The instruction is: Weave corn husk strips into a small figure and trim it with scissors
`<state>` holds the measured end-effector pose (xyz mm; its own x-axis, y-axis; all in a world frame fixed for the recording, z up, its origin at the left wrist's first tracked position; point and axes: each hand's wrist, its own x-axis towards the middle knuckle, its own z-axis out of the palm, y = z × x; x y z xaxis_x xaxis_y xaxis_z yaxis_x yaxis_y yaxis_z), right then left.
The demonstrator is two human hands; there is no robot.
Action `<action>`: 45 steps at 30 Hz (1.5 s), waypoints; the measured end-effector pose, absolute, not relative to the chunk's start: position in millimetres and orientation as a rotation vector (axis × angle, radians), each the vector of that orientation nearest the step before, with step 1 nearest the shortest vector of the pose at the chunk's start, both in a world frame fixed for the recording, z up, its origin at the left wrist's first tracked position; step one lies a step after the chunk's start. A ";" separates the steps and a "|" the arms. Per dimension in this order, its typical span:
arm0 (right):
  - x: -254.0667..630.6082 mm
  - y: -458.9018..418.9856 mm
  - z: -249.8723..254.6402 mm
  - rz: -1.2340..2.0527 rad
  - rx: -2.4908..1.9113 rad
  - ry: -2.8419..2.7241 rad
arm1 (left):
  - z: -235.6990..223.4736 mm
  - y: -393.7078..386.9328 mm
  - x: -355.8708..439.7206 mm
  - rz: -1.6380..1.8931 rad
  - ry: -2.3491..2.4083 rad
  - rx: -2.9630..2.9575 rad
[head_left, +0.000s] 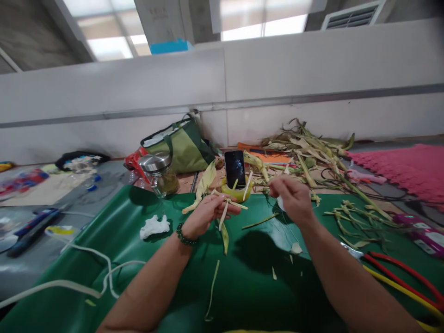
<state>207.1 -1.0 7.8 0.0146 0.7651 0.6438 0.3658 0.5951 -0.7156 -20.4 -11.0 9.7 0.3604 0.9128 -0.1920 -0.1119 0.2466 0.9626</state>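
Note:
My left hand (211,209) is closed around several narrow strips of pale corn husk (229,200), crossed over one another at its fingertips. A dark bead bracelet circles that wrist. To the right and a little higher, my right hand (290,196) is pinched shut. Fine thread (287,226) trails below it towards the green mat; where it runs between the fingers is hidden. A wider green-yellow husk (225,238) lies under my left hand. Between the hands lies a thin husk strip (260,221), with small scraps nearer to me.
A phone (235,169) stands in a yellow tape roll (227,190) ahead. Left of it are a glass jar (160,175), a green bag (189,150) and a white tissue wad (154,227). Dried husks (305,152), knotted husk pieces (350,219) and red-and-yellow-handled pliers (398,273) lie right.

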 end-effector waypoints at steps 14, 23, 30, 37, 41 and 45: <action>181.1 -16.1 -9.0 0.077 -1.030 -2.038 | 7.0 -7.9 -20.8 0.903 0.813 0.969; 164.6 -20.0 -12.0 -0.460 -0.753 -2.156 | -1.0 -14.5 -3.9 0.991 0.959 1.414; 177.0 -21.2 -7.5 -0.213 -0.912 -2.051 | -5.5 -18.5 -4.7 0.907 1.218 1.894; 175.5 -24.1 -7.9 -0.248 -0.808 -2.254 | -10.3 -25.8 1.4 0.522 1.674 2.460; 177.3 -24.3 -0.9 -0.525 -0.876 -2.234 | -7.7 -24.1 1.4 0.387 1.727 2.564; 184.0 -22.7 6.7 -0.626 -0.878 -2.257 | -7.3 -25.4 0.9 0.383 1.585 2.626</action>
